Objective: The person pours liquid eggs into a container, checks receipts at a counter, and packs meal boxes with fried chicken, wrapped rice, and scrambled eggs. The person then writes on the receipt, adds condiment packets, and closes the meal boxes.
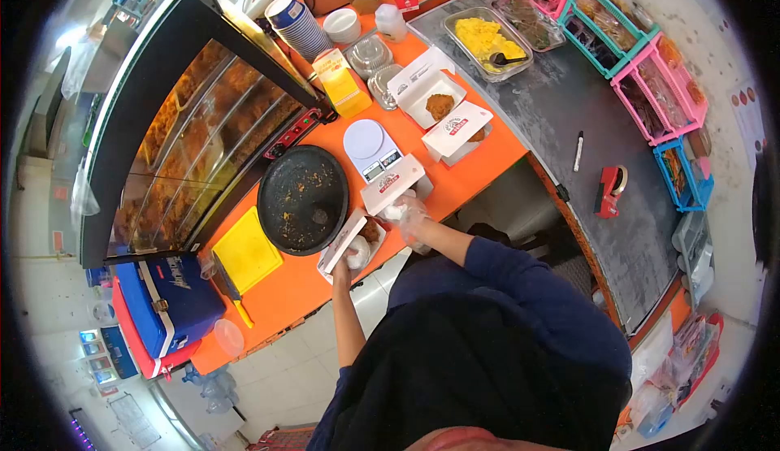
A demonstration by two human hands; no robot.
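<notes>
While the left hand [341, 272] is gripping an open white cardboard box [344, 236] by the orange tabletop's [286, 295] near edge, the clear-gloved right hand [410, 217], finger closure unclear, is reaching beside another white box [393, 184], and a careless pull could spill the brown fried piece [371, 230].

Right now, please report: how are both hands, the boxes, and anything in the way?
Left hand holds open box, fried piece inside. Gloved right hand at second box, grip unclear. Black round pan close beside open box.
</notes>
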